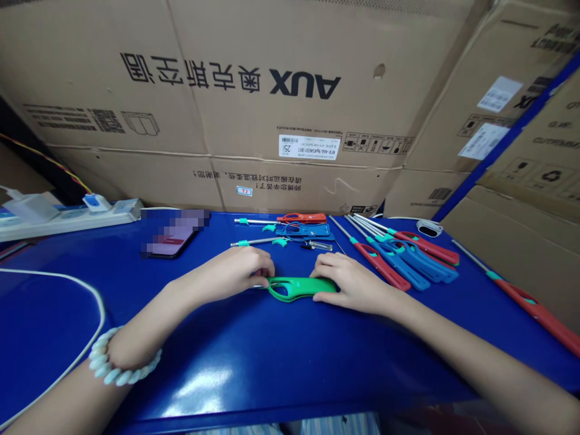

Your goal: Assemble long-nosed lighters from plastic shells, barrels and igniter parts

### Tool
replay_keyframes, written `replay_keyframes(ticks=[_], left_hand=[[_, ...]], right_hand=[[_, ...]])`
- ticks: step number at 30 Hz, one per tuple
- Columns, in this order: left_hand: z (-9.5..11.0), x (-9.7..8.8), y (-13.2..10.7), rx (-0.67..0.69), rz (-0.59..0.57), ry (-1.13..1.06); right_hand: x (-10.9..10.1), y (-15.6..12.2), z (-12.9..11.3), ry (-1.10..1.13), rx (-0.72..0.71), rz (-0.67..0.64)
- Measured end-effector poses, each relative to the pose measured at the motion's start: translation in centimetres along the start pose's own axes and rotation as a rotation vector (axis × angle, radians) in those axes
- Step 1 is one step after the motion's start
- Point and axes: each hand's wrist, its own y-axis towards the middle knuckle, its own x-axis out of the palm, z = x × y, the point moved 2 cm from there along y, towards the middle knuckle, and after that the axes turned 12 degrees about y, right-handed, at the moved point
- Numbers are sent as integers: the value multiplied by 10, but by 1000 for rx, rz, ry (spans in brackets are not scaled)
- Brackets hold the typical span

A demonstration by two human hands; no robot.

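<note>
A green long-necked lighter [301, 287] lies crosswise on the blue table between my hands. My left hand [247, 269] pinches its neck end, where a short bit of metal shows beside the fingers. Around the other end of the green handle, my right hand [347, 281] is closed with thumb and fingers. Just beyond my hands are lighter parts: a red handle piece [301, 218], a blue handle piece [312, 230], metal rods with teal ends [256, 241] and a small clear tube with a black tip [321, 246].
To the right lie several red and blue lighters [421, 260], with one more red lighter [539, 308] at the table's right edge. A phone [174, 235], a power strip [122, 211] and a white cable [97, 296] are on the left. Cardboard [226, 127] walls the back.
</note>
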Motion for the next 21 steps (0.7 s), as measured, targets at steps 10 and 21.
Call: replay_keyframes(ticks=[10, 21], left_hand=[[2, 5, 3, 2, -19, 16], [0, 11, 2, 42, 4, 26]], right_hand=[[-1, 0, 3, -2, 19, -29], [1, 0, 3, -3, 12, -24]])
